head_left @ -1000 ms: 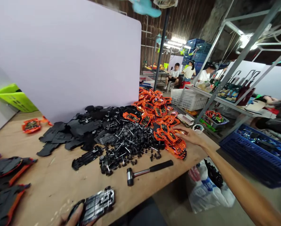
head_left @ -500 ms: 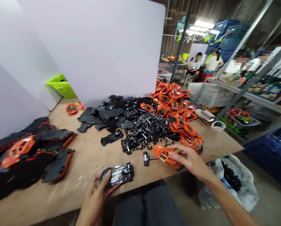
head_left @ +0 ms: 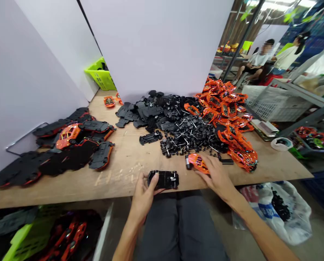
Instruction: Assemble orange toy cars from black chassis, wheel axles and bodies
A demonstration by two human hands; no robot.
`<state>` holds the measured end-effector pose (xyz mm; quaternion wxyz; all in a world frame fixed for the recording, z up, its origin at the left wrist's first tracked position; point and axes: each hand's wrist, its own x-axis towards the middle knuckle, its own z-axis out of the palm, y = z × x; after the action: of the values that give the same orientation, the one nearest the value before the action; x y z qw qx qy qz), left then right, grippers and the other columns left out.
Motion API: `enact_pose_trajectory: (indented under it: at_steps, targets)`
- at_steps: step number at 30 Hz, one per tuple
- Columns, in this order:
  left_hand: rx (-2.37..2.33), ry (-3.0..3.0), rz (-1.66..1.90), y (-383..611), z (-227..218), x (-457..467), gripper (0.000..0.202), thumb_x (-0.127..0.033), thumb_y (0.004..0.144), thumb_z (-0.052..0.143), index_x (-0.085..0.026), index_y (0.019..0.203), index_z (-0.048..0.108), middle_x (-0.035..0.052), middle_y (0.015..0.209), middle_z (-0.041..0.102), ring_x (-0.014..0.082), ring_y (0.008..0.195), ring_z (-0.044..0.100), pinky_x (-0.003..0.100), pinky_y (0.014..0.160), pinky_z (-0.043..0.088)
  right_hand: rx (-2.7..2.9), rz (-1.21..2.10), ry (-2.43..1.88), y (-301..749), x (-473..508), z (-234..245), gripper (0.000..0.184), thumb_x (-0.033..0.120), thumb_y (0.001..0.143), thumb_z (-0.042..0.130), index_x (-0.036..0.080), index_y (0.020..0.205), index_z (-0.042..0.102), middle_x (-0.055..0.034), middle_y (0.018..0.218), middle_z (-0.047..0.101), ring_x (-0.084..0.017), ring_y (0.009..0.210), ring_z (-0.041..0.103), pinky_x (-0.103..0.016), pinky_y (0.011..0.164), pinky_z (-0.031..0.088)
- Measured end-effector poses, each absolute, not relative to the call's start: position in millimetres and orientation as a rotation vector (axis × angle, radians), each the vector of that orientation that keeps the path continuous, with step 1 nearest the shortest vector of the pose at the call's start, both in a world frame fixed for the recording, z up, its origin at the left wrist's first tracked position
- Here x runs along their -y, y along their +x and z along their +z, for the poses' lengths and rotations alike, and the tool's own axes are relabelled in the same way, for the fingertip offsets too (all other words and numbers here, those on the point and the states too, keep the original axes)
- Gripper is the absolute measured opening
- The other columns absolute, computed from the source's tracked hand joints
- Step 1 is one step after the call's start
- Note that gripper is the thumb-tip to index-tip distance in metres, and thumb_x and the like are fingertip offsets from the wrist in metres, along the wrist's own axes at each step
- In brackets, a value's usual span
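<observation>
Head view: left hand [head_left: 142,190] fingers grip a black toy chassis [head_left: 163,179], right hand [head_left: 218,175] fingers clasp an orange shell [head_left: 197,163]; a slip could scatter loose wheels [head_left: 189,135].

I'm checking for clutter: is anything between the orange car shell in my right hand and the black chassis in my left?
Nothing visible stands between them. The orange toy car shell in the right hand and the black toy car chassis in the left hand are apart, with only bare wooden tabletop showing in the gap.
</observation>
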<state>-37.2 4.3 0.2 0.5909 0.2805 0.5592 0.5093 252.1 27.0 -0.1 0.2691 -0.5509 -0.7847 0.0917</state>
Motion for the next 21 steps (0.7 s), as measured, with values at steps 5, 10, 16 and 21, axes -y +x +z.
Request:
enact_pose_trajectory:
  at_steps: [5,10,16,21]
  targets:
    - [-1.332,0.746,1.160,-38,-1,-4,0.055,-0.062,0.074,0.082,-0.022,0.091,0.049,-0.0058,0.080,0.049,0.0131,0.077,0.058,0.032,0.069,0.067,2.000,0.587,-1.392,227,-25,15,0.065,0.048,0.099,0.064,0.033,0.157,0.040,-0.0120,0.145,0.054,-0.033,0.135,0.054,-0.052,0.115,0.047]
    - [-1.314,0.674,1.100,-51,6,-7,0.057,-0.060,0.068,0.087,-0.022,0.088,0.049,-0.0047,0.083,0.050,0.0154,0.081,0.059,0.036,0.070,0.067,1.993,0.986,-1.345,184,-13,18,0.048,0.048,0.101,0.061,0.031,0.145,0.053,-0.0077,0.133,0.068,-0.028,0.120,0.067,-0.042,0.103,0.056]
    - [-1.295,0.651,1.070,-61,5,-7,0.057,-0.057,0.067,0.089,-0.021,0.090,0.052,-0.0018,0.090,0.055,0.0189,0.091,0.061,0.041,0.076,0.068,1.967,0.969,-1.450,209,-12,10,0.051,0.048,0.105,0.055,0.027,0.151,0.048,-0.0098,0.144,0.066,-0.029,0.130,0.065,-0.046,0.111,0.052]
    - [-1.224,0.672,1.044,-42,5,-14,0.055,-0.057,0.069,0.088,-0.021,0.090,0.053,-0.0034,0.086,0.054,0.0164,0.084,0.061,0.041,0.076,0.069,2.123,0.765,-1.459,244,-46,7,0.054,0.048,0.104,0.057,0.028,0.154,0.049,-0.0103,0.154,0.058,-0.029,0.140,0.057,-0.051,0.120,0.044]
